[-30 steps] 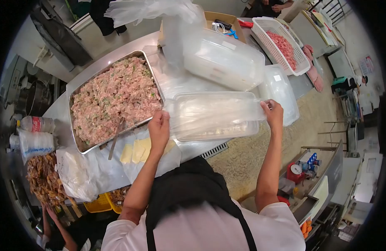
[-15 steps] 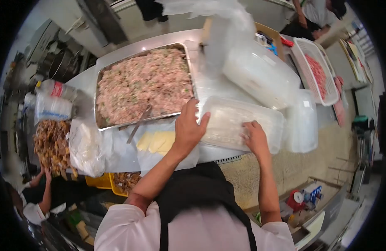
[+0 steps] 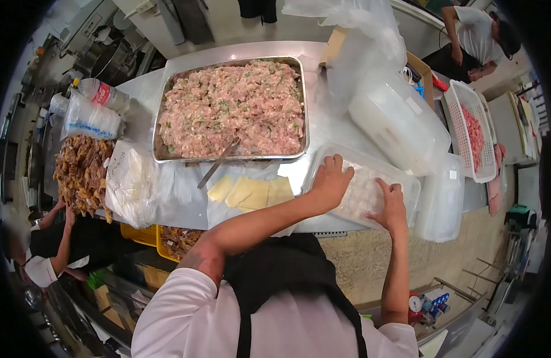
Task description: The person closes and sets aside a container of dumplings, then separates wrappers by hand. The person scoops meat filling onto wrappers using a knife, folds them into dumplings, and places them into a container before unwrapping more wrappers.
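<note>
Grip of the left hand (image 3: pixel 328 184), palm down: fingers parted and loosely bent over the left part of a shallow container (image 3: pixel 410 197), nothing visibly pinched. Grip of the right hand (image 3: pixel 392 209): unclenched, thumb and fingers spread over the right part. The container lies directly beneath both grips, beside the near edge of the tabletop (image 3: pixel 141 86), toward its right end. Its long axis slants from far left to near right, roughly along the line joining the hands; the left hand is nearer one short end, the right hand nearer the other. Material: translucent plastic, rectangular, round-cornered; pale, rounded pieces show faintly inside in rows.

Beyond it, toward the far right, a deeper translucent box (image 3: pixel 398 116), smooth-walled and flat-topped; to the right, a similar box (image 3: pixel 442 197). Left of these, a rectangular metal tray (image 3: pixel 305 107) of coarse pink mince (image 3: pixel 234 104), flecked green, with a slim metal utensil (image 3: pixel 217 165) leaning over its near rim. Between tray and near edge, thin, pale-yellow sheets (image 3: pixel 251 194), overlapping and straight-edged.
</note>
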The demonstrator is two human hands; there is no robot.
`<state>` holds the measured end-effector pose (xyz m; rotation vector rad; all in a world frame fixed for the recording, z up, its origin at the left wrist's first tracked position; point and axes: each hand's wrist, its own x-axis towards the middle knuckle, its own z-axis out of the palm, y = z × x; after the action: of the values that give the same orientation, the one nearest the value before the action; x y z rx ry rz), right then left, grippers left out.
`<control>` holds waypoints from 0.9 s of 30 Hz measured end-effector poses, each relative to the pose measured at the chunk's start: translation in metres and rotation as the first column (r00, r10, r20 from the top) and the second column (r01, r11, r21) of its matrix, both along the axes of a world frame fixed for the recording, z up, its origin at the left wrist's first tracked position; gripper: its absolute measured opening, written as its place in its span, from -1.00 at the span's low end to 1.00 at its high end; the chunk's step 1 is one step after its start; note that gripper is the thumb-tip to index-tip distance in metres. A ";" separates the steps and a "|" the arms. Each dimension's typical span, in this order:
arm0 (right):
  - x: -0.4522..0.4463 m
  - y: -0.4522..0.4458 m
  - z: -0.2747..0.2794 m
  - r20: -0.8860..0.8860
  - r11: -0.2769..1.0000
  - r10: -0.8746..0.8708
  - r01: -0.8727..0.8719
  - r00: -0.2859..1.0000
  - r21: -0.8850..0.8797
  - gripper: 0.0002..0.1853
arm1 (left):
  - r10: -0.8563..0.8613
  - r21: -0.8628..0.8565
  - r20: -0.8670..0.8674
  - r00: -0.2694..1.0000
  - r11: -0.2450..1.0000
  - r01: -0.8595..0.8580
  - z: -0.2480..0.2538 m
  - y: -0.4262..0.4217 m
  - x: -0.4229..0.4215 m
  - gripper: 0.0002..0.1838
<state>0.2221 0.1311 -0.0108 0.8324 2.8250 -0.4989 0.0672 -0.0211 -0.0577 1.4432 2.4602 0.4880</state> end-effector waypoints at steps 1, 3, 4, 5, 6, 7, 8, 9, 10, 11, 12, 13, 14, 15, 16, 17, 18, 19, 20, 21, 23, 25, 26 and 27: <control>0.001 0.000 0.002 0.001 1.000 0.006 -0.006 1.000 0.004 0.15 | -0.026 0.039 0.047 0.999 0.999 0.024 0.002 -0.001 0.002 -0.37; -0.003 -0.002 0.012 0.004 0.995 -0.056 0.056 0.998 -0.078 -0.03 | -0.039 0.081 0.093 0.995 0.996 0.032 0.017 -0.010 0.002 -0.35; -0.008 -0.005 0.020 0.008 0.996 -0.044 0.044 0.999 -0.078 -0.03 | -0.089 0.196 0.167 0.982 0.979 0.055 0.041 -0.022 0.003 -0.36; -0.015 -0.009 0.028 -0.078 0.991 -0.072 0.063 0.994 -0.117 -0.14 | -0.146 0.310 0.231 0.962 0.948 0.070 0.065 -0.035 0.001 -0.38; -0.021 -0.015 0.037 -0.161 0.984 -0.108 0.082 0.981 -0.161 -0.26 | -0.157 0.417 0.297 0.942 0.909 0.020 0.081 -0.051 -0.002 -0.44; -0.031 -0.024 0.052 -0.159 0.984 -0.104 0.078 0.982 -0.163 -0.26 | -0.177 0.516 0.357 0.917 0.856 -0.035 0.096 -0.070 -0.009 -0.50; -0.046 -0.035 0.069 -0.293 0.964 -0.119 0.039 0.949 -0.264 -0.39 | -0.094 0.541 0.375 0.922 0.830 -0.135 0.116 -0.092 -0.019 -0.57; -0.060 -0.042 0.078 -0.418 0.934 -0.144 -0.016 0.897 -0.356 -0.53 | -0.010 0.563 0.396 0.918 0.793 -0.234 0.129 -0.118 -0.031 -0.63; -0.073 -0.045 0.079 -0.418 0.934 -0.135 -0.025 0.898 -0.356 -0.53 | -0.008 0.742 0.235 0.972 0.647 -0.174 0.128 -0.144 -0.060 -0.71; -0.086 -0.049 0.079 -0.477 0.908 -0.128 -0.092 0.869 -0.410 -0.62 | 0.267 0.662 0.033 0.963 0.716 -0.221 0.146 -0.177 -0.081 -0.77; -0.100 -0.051 0.079 -0.533 0.873 -0.126 -0.161 0.837 -0.460 -0.72 | 0.435 0.695 0.131 0.891 0.600 -0.395 0.161 -0.201 -0.101 -0.91; -0.115 -0.052 0.075 -0.531 0.870 -0.115 -0.173 0.840 -0.462 -0.72 | 0.616 0.619 0.206 0.760 0.519 -0.589 0.166 -0.229 -0.123 -0.87; -0.133 -0.053 0.067 -0.525 0.828 -0.157 -0.178 0.837 -0.531 -0.71 | 0.676 0.607 0.191 0.712 0.489 -0.627 0.152 -0.268 -0.156 -0.80; -0.151 -0.054 0.057 -0.514 0.782 -0.201 -0.179 0.834 -0.597 -0.69 | 0.692 0.567 0.288 0.662 0.434 -0.700 0.134 -0.307 -0.193 -0.77; -0.170 -0.054 0.045 -0.515 0.782 -0.193 -0.185 0.835 -0.595 -0.69 | 0.685 0.507 0.356 0.636 0.430 -0.747 0.122 -0.334 -0.222 -0.71; -0.190 -0.050 0.030 -0.485 0.735 -0.226 -0.179 0.845 -0.654 -0.59 | 0.687 0.513 0.357 0.633 0.422 -0.747 0.101 -0.361 -0.251 -0.71; -0.209 -0.046 0.013 -0.449 0.683 -0.258 -0.167 0.855 -0.711 -0.49 | 0.713 0.423 0.383 0.588 0.430 -0.797 0.074 -0.386 -0.280 -0.69; -0.227 -0.040 -0.005 -0.451 0.684 -0.257 -0.169 0.855 -0.710 -0.49 | 0.737 0.328 0.403 0.543 0.438 -0.837 0.045 -0.407 -0.305 -0.67; -0.256 -0.039 -0.024 -0.268 0.614 -0.351 0.004 0.897 -0.789 -0.38 | 0.777 0.169 0.313 0.546 0.520 -0.837 0.003 -0.431 -0.341 -0.68; -0.270 -0.032 -0.038 -0.074 0.528 -0.424 0.180 0.903 -0.830 -0.26 | 0.803 -0.001 0.219 0.554 0.568 -0.823 -0.024 -0.443 -0.359 -0.68; -0.288 -0.035 -0.048 -0.006 0.492 -0.403 0.211 0.915 -0.845 -0.22 | 0.791 -0.057 0.512 0.335 0.421 -0.905 -0.034 -0.427 -0.354 -0.70; -0.302 -0.038 -0.045 0.112 0.492 -0.370 0.297 0.922 -0.818 -0.31 | 0.759 -0.085 0.574 0.307 0.429 -0.899 -0.019 -0.409 -0.344 -0.70; -0.305 -0.036 -0.051 0.083 0.532 -0.375 0.288 0.923 -0.796 -0.33 | 0.725 -0.112 0.630 0.280 0.441 -0.890 -0.016 -0.405 -0.342 -0.70; -0.306 -0.038 -0.052 0.092 0.532 -0.376 0.296 0.922 -0.793 -0.33 | 0.724 -0.121 0.633 0.274 0.442 -0.889 -0.023 -0.406 -0.344 -0.70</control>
<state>-0.0843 0.0932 -0.0629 1.1195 2.0512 -1.7314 -0.2768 -0.4270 -0.0803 -0.2201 2.3758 1.2803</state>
